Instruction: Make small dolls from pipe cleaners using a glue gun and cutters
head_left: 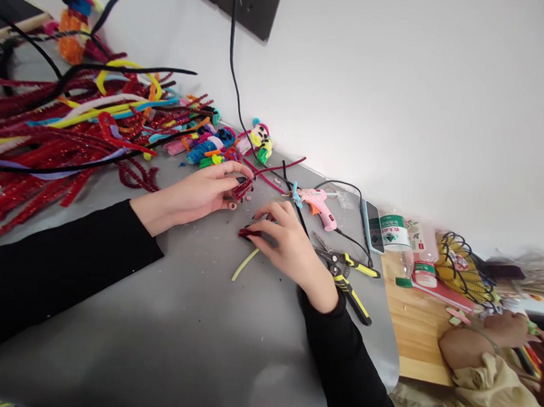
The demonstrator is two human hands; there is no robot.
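Note:
Between the thumb and fingers of my left hand (208, 192) is a dark red, glittery pipe cleaner bundle (242, 189). My right hand (284, 238) sits just to its right and a little lower, pinching a small dark red pipe cleaner piece (248, 233). The two hands are close but apart. A short yellow-green pipe cleaner (244, 265) lies on the grey mat (190, 333) below my right fingers. Beyond my right hand rests a pink glue gun (318, 206), and pliers (347, 282) with yellow-black handles lie beside my right wrist.
Many loose pipe cleaners (72, 148) spread over the left side. Finished pipe cleaner figures (213, 146) stand along the wall. A black cable (237, 84) hangs down to the table. To the right are a phone (372, 227), bottles (396, 236) and another person's arm (468, 347).

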